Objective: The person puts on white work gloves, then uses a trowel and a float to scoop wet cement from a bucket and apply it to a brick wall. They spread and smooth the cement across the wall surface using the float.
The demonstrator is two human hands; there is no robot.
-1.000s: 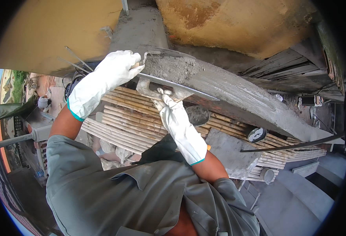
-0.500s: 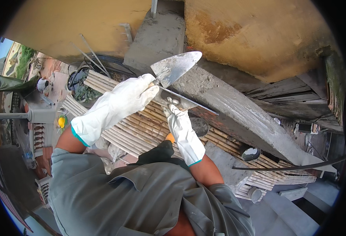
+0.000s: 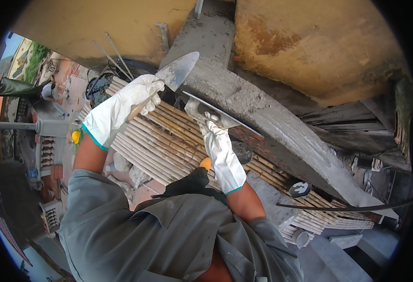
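My left hand (image 3: 133,96), in a white glove with a teal cuff, is closed round the wooden handle of a pointed trowel (image 3: 180,69). Its grey-smeared blade points up and to the right, over the near edge of a cement-coated ledge (image 3: 281,113). In a matching glove, my right hand (image 3: 218,145) grips a flat plastering trowel (image 3: 225,118) from below. That tool's long thin edge lies along the ledge's near side; whether it touches the mortar I cannot tell. Rough wet mortar covers the ledge top, and bare brick shows on its near face.
Bamboo poles (image 3: 169,141) form a platform below my hands. A dark bucket (image 3: 299,188) and a smaller pail (image 3: 301,237) stand to the right. A dark cable (image 3: 342,206) crosses at right. An ochre wall (image 3: 309,42) rises beyond the ledge. Another person (image 3: 50,91) is far left.
My left hand has drawn the pointed trowel left, away from the plastering trowel. My right hand and its trowel have stayed nearly in place. The view has shifted slightly.
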